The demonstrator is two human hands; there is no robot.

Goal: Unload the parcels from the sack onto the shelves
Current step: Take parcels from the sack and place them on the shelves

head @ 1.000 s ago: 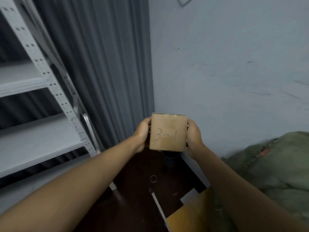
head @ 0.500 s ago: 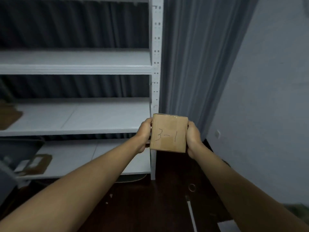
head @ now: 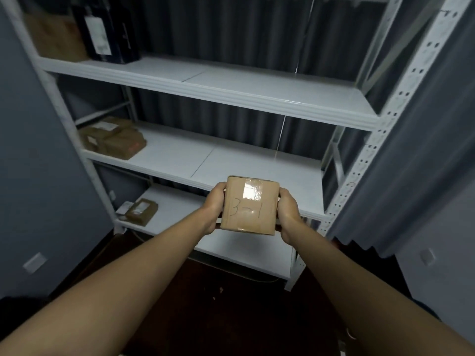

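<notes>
A small taped cardboard parcel (head: 249, 205) marked "3-1" is held in front of me at chest height. My left hand (head: 213, 208) grips its left side and my right hand (head: 289, 214) grips its right side. Behind it stands a white metal shelving unit (head: 257, 93) with three boards in view. The parcel hangs in front of the middle board (head: 257, 165), near its front edge. The sack is out of view.
Brown flat parcels (head: 113, 140) lie at the left of the middle board. One more brown parcel (head: 141, 211) sits on the bottom board. A brown box (head: 55, 39) and a dark parcel (head: 108, 32) stand on the top board's left. A grey curtain (head: 411, 163) hangs right.
My view has swung left from the wall and sack to face the shelving unit. The parcel stays gripped between both hands in the same pose.
</notes>
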